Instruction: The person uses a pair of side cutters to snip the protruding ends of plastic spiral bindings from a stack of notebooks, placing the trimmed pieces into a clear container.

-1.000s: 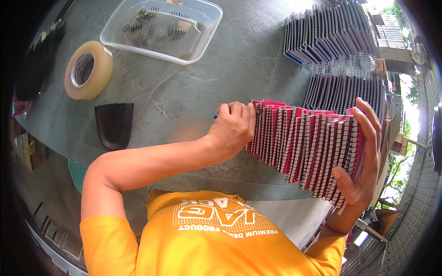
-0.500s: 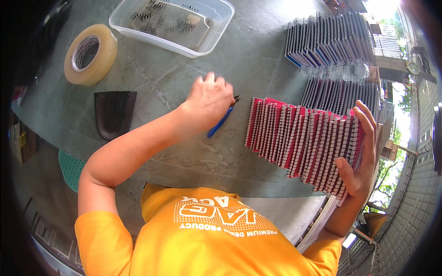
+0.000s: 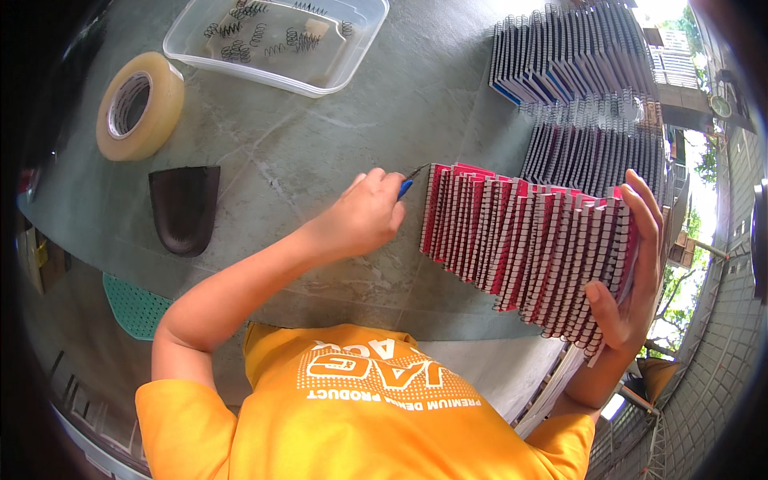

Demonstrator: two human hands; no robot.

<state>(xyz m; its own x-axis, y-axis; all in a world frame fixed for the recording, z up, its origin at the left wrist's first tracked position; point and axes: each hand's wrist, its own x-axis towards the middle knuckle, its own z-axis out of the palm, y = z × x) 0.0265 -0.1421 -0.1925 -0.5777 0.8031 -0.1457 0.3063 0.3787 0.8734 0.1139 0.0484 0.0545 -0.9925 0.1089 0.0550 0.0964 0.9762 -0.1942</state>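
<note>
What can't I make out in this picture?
Blue-handled tool: head view, handles mostly hidden by the left hand.
Tool's tip: head view, too small to tell whether it touches the pink notebooks.
Plastic box: head view, far rim cut off by the top edge.

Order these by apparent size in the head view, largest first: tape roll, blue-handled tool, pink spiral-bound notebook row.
1. Pink spiral-bound notebook row
2. Tape roll
3. Blue-handled tool, ranked by its visible part; the left hand hides the rest.
</note>
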